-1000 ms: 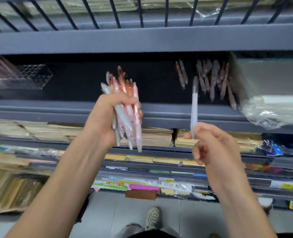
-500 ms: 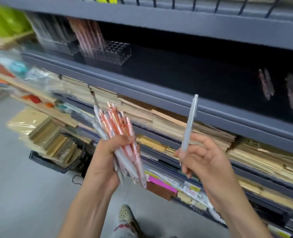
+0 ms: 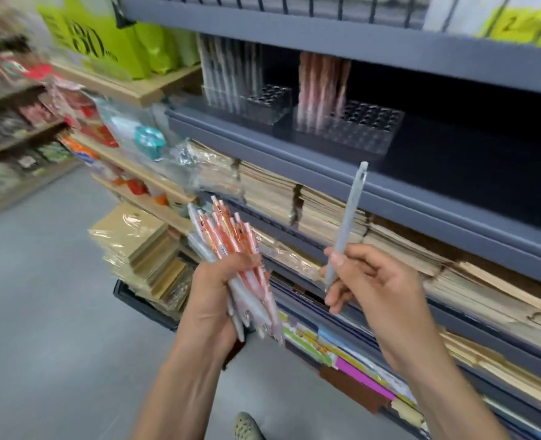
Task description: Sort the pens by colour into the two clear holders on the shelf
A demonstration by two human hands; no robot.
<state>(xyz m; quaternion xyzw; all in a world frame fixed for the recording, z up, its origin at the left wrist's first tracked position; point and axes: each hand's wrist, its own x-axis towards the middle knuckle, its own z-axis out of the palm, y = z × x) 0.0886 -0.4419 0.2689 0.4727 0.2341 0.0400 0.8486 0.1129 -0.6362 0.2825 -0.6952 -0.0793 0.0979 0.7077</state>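
Left hand (image 3: 217,301) had fingers curled tight round a fanned bundle of slim orange and pale pens (image 3: 228,236), right hand (image 3: 375,282) pinched one matte grey pen (image 3: 347,223) upright, below the dark metal shelf (image 3: 421,200), clear hole-gridded left holder (image 3: 264,104) held pale pens, right holder (image 3: 363,130) pinkish ones

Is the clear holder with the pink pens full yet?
Partly full. Pink pens stand upright only at the left end of the holder; the holes toward its right are visibly empty.
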